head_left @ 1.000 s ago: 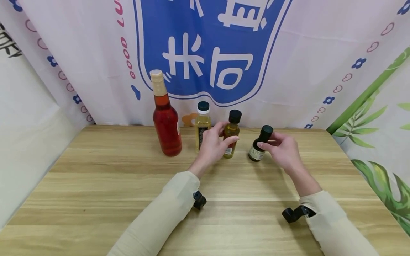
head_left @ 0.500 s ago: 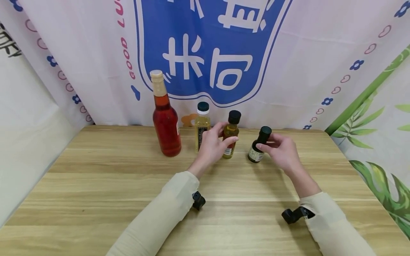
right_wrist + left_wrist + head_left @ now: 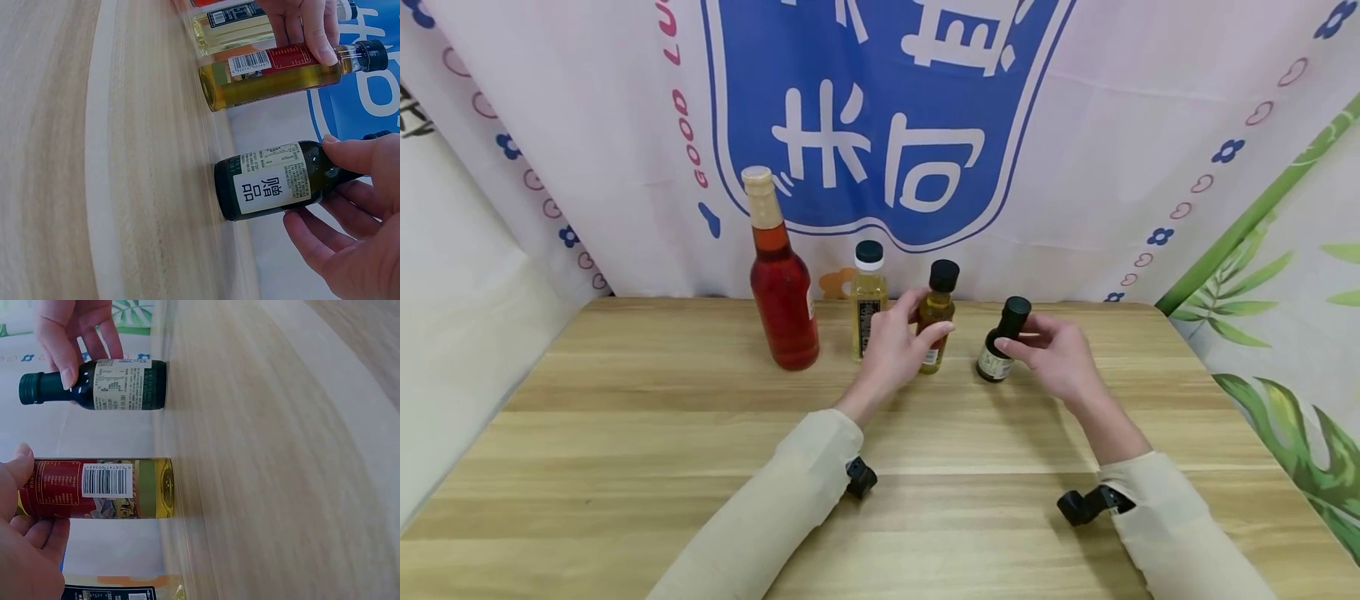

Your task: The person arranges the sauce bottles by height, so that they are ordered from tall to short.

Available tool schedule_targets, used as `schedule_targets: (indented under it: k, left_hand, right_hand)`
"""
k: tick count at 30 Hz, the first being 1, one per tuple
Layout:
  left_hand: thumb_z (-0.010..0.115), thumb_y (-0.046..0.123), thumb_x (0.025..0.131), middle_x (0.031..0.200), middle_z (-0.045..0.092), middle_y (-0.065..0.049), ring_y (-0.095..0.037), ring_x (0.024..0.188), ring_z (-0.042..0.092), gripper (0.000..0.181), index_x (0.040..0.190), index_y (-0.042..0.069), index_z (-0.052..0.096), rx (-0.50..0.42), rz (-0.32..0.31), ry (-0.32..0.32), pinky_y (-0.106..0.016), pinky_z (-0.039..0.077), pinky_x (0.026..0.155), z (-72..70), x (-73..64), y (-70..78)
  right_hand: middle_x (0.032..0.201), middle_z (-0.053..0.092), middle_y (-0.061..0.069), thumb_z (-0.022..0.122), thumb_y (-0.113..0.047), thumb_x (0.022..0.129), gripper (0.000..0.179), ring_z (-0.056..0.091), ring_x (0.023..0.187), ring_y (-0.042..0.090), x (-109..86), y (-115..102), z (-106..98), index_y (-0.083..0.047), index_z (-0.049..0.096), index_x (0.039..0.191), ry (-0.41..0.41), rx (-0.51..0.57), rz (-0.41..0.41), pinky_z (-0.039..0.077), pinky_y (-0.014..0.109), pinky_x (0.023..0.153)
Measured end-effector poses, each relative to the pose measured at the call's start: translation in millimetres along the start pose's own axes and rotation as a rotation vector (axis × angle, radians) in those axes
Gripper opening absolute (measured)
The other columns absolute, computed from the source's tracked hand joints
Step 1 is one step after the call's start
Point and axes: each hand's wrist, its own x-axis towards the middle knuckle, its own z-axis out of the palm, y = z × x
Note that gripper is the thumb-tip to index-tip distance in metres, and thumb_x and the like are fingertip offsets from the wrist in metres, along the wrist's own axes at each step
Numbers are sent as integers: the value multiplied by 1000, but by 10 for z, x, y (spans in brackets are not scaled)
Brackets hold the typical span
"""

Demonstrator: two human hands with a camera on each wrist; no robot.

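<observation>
My left hand (image 3: 891, 346) holds a small oil bottle (image 3: 106, 487) with a red label, barcode and black cap, thumb on one side and fingers on the other. It stands upright on the wooden table. To its right, my right hand (image 3: 1060, 358) pinches a small dark green bottle (image 3: 269, 181) around its neck and shoulder. This bottle has a white label and a dark cap (image 3: 1017, 308), and its base appears to rest on the table. A gap separates the two bottles.
Left of the oil bottle stands a pale yellow bottle (image 3: 869, 292) with a green cap, partly behind my left hand. Further left is a tall red bottle (image 3: 784, 308). A printed curtain (image 3: 1075, 183) hangs directly behind the table's (image 3: 700, 483) back edge.
Both hands keep hold of the same bottles, which stay in place. Only the head view has shifted slightly.
</observation>
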Motion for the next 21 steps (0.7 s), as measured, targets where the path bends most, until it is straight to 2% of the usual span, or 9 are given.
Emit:
schedule_targets:
  k: [5, 11, 16, 19, 21]
  left_hand:
    - [77, 28, 100, 133, 74, -15, -27, 117, 75, 56, 148, 8, 57, 73, 12, 11, -41, 65, 97, -2, 2, 4]
    - [75, 34, 100, 127, 75, -11, -23, 103, 74, 56, 148, 10, 57, 169, 46, 16, -36, 65, 87, 8, -26, 62]
    - [73, 38, 101, 141, 69, -13, -29, 116, 74, 67, 156, 9, 48, 290, 131, 75, -45, 64, 96, -14, -115, 121]
    - [72, 39, 102, 151, 63, -13, -31, 127, 70, 67, 157, 8, 48, 383, 210, 125, -48, 62, 103, -98, -209, 192]
    - [72, 40, 102, 153, 62, -11, -30, 132, 68, 64, 154, 9, 52, 454, 256, 144, -48, 61, 105, -191, -285, 252]
  right_hand:
    - [141, 68, 19, 76, -30, 100, 45, 68, 130, 37, -6, -18, 0, -5, 67, 137, -5, -6, -6, 56, 52, 108]
    - [141, 68, 20, 76, -29, 101, 45, 68, 130, 37, -22, -23, -15, -5, 67, 138, -3, -19, -7, 57, 52, 107]
    - [140, 68, 21, 75, -34, 101, 48, 67, 131, 40, -49, -6, -31, -4, 65, 138, 2, -47, -46, 58, 56, 106]
    - [139, 68, 23, 73, -41, 101, 55, 66, 130, 42, -79, -8, -50, -5, 62, 141, 15, -77, -110, 59, 57, 104]
    - [140, 67, 24, 71, -44, 102, 62, 65, 131, 43, -108, -30, -72, -7, 56, 149, 36, -110, -168, 58, 58, 105]
